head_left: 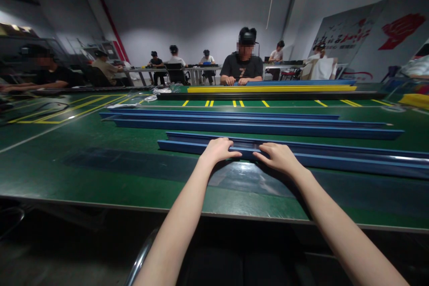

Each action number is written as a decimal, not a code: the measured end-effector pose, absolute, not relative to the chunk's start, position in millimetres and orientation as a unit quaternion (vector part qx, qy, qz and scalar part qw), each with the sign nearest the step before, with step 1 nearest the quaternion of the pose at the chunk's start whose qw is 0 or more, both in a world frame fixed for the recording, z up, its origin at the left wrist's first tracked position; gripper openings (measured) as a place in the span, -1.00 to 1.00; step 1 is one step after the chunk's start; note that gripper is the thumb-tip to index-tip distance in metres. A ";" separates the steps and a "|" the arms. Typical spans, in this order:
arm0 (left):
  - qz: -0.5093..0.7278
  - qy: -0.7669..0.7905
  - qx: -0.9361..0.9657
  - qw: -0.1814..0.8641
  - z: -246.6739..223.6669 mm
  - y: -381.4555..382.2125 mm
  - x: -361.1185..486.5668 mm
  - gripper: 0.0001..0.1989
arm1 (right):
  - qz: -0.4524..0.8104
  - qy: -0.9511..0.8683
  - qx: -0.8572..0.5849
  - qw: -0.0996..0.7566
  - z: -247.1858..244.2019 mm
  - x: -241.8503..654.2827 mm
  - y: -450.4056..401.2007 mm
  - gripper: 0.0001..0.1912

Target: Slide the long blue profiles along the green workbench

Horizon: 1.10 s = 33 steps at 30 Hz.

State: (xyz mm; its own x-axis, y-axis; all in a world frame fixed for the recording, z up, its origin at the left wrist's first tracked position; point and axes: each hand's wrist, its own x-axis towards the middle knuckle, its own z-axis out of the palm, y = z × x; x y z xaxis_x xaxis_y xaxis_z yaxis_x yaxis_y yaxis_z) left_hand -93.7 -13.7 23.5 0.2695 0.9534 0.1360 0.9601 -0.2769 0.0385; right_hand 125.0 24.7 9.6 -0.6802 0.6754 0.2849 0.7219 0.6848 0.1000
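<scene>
A long blue channel strip [191, 145] with raised side walls lies across the green table in front of me. My left hand [218, 149] grips its near wall, thumb along the front and fingers over the top edge. A short way to the right, my right hand [279, 157] grips the same wall in the same manner, thumb pointing inward. Both sets of fingertips are partly hidden inside the channel. Closer to me, a clear flat plastic strip [161, 166] lies on the table beneath my wrists.
More blue channels [254, 128] lie parallel beyond mine. Farther back are a black strip [284, 96] and a yellow strip [268, 89]. A co-worker [243, 65] sits opposite with hands on a blue strip [301, 83]. Crumpled plastic [161, 92] lies left of them. The table's near edge [100, 205] runs below my forearms.
</scene>
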 end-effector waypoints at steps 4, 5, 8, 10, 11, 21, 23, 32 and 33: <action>-0.073 -0.605 -0.792 0.027 22.5 -14.5 -93.7 -0.52 | -0.091 -0.918 -0.366 0.123 8.9 120.8 22.9 -0.58; -0.074 -0.602 -0.794 0.026 22.5 -14.6 -94.2 -0.52 | -0.088 -0.920 -0.361 0.123 9.4 119.6 22.6 -0.59; -0.071 -0.588 -0.805 0.014 23.8 -14.8 -97.0 -0.56 | -0.074 -0.926 -0.352 0.111 12.5 116.7 23.2 -0.60; -0.072 -0.578 -0.813 0.003 25.9 -15.2 -99.6 -0.61 | -0.065 -0.929 -0.350 0.098 15.7 114.7 24.7 -0.60; -0.075 -0.573 -0.816 -0.001 27.1 -15.6 -101.1 -0.65 | -0.061 -0.930 -0.350 0.091 17.5 113.3 25.4 -0.60; -0.082 -0.586 -0.806 0.019 32.3 -28.0 -139.7 -0.76 | -0.035 -0.939 -0.340 0.033 33.4 77.8 25.4 -0.58; -0.079 -0.591 -0.802 0.034 29.0 -31.9 -149.3 -0.75 | -0.032 -0.939 -0.341 0.033 33.4 69.1 24.2 -0.58; -0.117 -0.579 -0.799 0.111 10.5 -37.1 -164.2 -0.70 | -0.047 -0.943 -0.328 0.026 34.8 42.4 23.8 -0.60; -0.119 -0.579 -0.799 0.114 9.9 -37.1 -164.3 -0.69 | -0.056 -0.943 -0.326 0.024 35.6 41.6 24.6 -0.61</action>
